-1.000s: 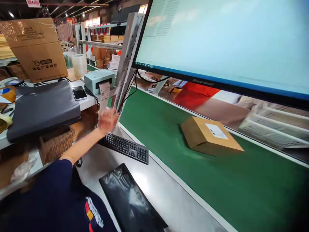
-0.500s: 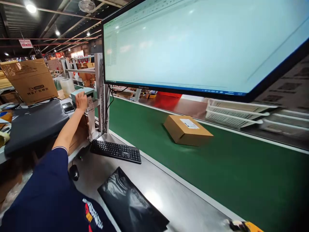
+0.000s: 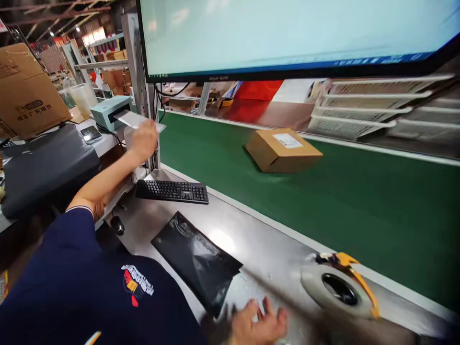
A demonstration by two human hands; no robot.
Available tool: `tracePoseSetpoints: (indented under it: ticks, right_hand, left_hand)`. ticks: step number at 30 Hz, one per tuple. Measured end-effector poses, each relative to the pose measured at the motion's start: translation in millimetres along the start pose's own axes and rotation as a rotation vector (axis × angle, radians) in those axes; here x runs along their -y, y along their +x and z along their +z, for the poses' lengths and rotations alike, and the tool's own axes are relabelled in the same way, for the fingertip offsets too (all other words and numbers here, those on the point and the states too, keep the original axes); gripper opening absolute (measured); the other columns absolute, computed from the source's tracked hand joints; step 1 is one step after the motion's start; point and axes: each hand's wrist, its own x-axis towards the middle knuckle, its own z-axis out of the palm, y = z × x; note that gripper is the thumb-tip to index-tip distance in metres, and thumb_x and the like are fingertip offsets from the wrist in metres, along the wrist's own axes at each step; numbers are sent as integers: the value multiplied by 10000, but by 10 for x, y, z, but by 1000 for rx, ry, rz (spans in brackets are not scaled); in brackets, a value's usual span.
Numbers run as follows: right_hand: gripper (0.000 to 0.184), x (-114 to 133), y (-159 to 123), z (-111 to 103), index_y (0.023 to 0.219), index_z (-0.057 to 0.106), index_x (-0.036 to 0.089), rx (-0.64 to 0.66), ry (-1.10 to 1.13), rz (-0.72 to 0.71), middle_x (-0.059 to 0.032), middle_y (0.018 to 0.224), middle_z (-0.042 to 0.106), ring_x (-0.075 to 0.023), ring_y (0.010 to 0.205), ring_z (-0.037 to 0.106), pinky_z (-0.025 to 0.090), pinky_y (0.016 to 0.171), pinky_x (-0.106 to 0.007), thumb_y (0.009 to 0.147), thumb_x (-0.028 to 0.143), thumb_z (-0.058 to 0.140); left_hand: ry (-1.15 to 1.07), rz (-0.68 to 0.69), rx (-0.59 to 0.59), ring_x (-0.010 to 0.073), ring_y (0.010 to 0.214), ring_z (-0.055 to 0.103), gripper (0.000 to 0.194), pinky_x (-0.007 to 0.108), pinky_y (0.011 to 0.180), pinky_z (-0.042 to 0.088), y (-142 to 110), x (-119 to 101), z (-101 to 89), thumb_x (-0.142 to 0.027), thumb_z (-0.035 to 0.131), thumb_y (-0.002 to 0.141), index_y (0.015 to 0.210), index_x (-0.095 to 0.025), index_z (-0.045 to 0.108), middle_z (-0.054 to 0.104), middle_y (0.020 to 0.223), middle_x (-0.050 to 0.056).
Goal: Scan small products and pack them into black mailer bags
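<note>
My left hand is raised in front of the pale green label printer and is closed on a white paper label that stretches from the printer's slot. My right hand lies at the bottom edge on the steel worktop, fingers spread and blurred, holding nothing. Just left of it lies a flat black plastic mailer bag. A black keyboard sits beyond the bag. A brown cardboard box with a white label rests on the green conveyor belt.
A tape dispenser with a yellow handle lies at the right on the worktop. A large monitor hangs overhead. A mouse, a phone, a dark grey stack of bags and a large carton are on the left.
My left hand pulled a label away from the printer slot. The view swung right and down, bringing my right hand and the tape dispenser into sight.
</note>
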Motion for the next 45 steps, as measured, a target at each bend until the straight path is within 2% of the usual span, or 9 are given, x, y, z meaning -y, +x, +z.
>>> tracePoseSetpoints:
  ticks: [4,8,12,16,23,32,36,40,45]
  right_hand:
    - [678,590,13,434,1258,658,221,136,339,280,-137,1290,690,-327,1205,690,509,1134,-606,764,680,736]
    - [701,927,-46,560,1162,704,264,447,827,643,-75,1217,745,-270,1108,718,630,910,-468,710,798,675]
    - [494,807,-148,412,843,674,234,408,601,651,1,820,739,-179,740,683,567,632,-310,641,662,814]
    - [439,533,-353,340,693,661,210,346,301,594,32,632,635,-132,580,539,460,583,-290,588,586,863]
    - [307,153,-609,653,717,703,198,252,-124,450,-75,846,707,-235,864,636,524,896,-403,767,500,730]
    - [298,58,-605,897,907,759,175,302,-503,311,-185,1169,673,-361,1174,553,416,1103,-563,884,454,656]
    - [614,81,-700,808,1416,618,95,316,-637,116,-261,1488,562,-398,1385,459,359,1188,-580,969,514,581]
    - [668,43,-746,851,1627,384,65,565,-774,-226,-231,1709,364,-347,1608,263,212,1308,-574,1068,432,380]
    - [693,-143,-515,893,1675,281,63,758,-820,-170,-198,1762,262,-306,1655,191,120,1342,-575,1072,396,355]
  left_hand:
    - [-817,291,439,226,1206,642,120,382,1036,541,-1320,-1049,111,-287,636,1006,955,-180,655,689,1254,121]
    - [-1568,-199,908,209,1068,681,430,348,911,571,-2448,-1601,259,-573,730,907,863,-177,571,697,1265,140]
    - [-1721,-673,1007,173,888,681,599,319,745,594,-3002,-1429,609,-678,839,731,836,-185,515,708,1193,125]
    - [-1276,-712,1046,134,785,682,338,268,676,596,-3355,-987,968,-395,782,854,822,-188,517,705,965,44]
    - [-792,-471,1143,127,534,562,125,283,611,502,-3683,-662,1475,-211,544,1022,898,-200,563,582,620,-38]
    - [-451,-11,1014,212,846,664,87,332,802,488,-3726,-566,1821,-170,569,1006,1016,-162,655,735,890,102]
    - [-489,294,1012,277,1183,681,283,415,1035,512,-3713,-531,1787,-260,499,1039,1187,-162,720,750,1233,185]
    - [-570,753,1038,272,1569,422,522,461,1326,267,-3726,-662,1886,-341,494,1046,1541,-198,579,535,1631,125]
    - [-404,954,1063,312,1657,220,694,556,1363,104,-3742,-738,2120,-432,416,1071,1698,-154,303,283,1760,119]
